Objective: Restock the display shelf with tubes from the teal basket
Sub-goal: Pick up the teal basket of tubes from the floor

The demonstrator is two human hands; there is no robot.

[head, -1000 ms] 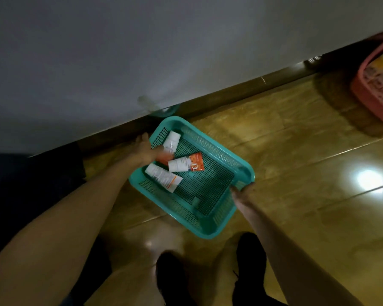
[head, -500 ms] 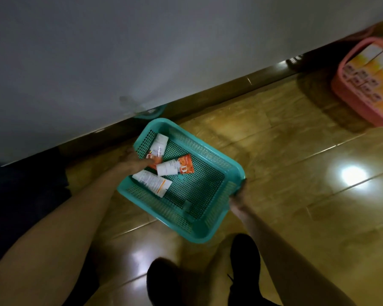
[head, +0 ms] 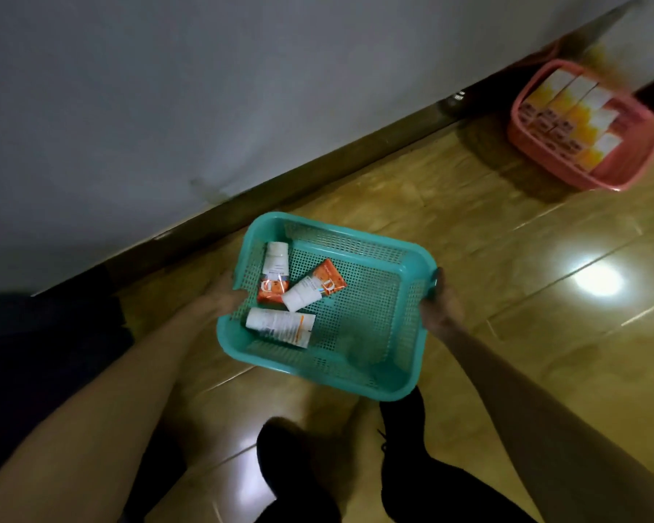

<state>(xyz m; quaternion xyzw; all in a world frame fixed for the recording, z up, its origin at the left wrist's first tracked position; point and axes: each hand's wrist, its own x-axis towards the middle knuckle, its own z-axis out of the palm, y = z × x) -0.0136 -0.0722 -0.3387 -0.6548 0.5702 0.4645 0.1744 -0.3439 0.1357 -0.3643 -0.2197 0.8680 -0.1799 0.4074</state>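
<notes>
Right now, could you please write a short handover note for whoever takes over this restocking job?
Left hand: gripping the left rim of the teal basket.
Right hand: gripping the basket's right rim.
Basket: held between both hands, above the tiled floor, near the wall.
Inside it: three tubes at the left end, an upright-lying white and orange tube, a tilted tube and a white tube nearest you.
Pink basket of boxes sits on the floor, far right.
Done: nothing that shows here.
Left: all three tubes; the display shelf is not in view.
</notes>
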